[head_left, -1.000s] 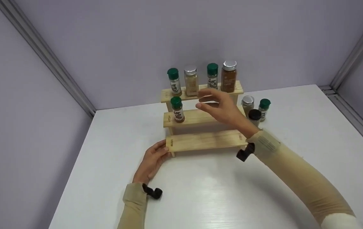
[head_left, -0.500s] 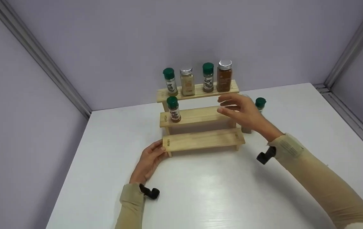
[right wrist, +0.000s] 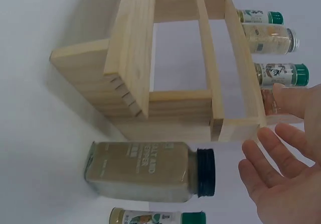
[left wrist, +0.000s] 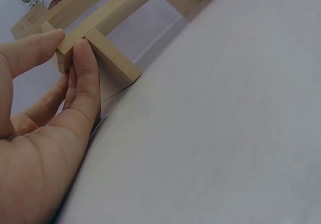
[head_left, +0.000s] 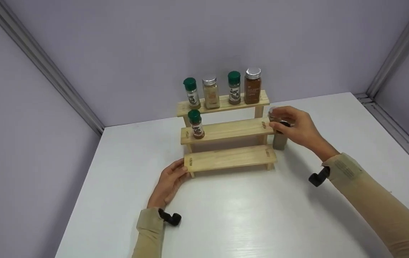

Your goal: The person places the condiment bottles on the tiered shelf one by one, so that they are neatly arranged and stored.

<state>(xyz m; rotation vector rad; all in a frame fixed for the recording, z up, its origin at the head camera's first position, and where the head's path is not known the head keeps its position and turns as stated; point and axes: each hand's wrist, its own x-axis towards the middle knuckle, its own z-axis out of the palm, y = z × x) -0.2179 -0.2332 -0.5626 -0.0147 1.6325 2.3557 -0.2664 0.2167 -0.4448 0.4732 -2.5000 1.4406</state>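
My left hand (head_left: 168, 182) pinches the left end of the bottom step of a three-step wooden spice rack (head_left: 231, 158). In the left wrist view the thumb lies on top of the board and the fingers are underneath. My right hand (head_left: 301, 130) hovers at the rack's right side, fingers spread and lightly bent, over a black-lidded jar of salt and pepper (head_left: 280, 141). The right wrist view shows a gap between that hand and the jar's black lid (right wrist: 206, 173). A silver-lidded jar (head_left: 272, 113) is partly hidden behind the fingers.
On the top step stand two green-capped bottles (head_left: 234, 87), a pale spice jar (head_left: 211, 94) and a red-brown spice jar (head_left: 252, 87). Another green-capped bottle (head_left: 196, 125) is on the middle step's left. A further green-capped bottle (right wrist: 158, 217) stands beyond the salt and pepper jar.
My right hand has moved right and slightly down, from in front of the upper steps to above the jars beside the rack. The left hand keeps its hold on the rack.
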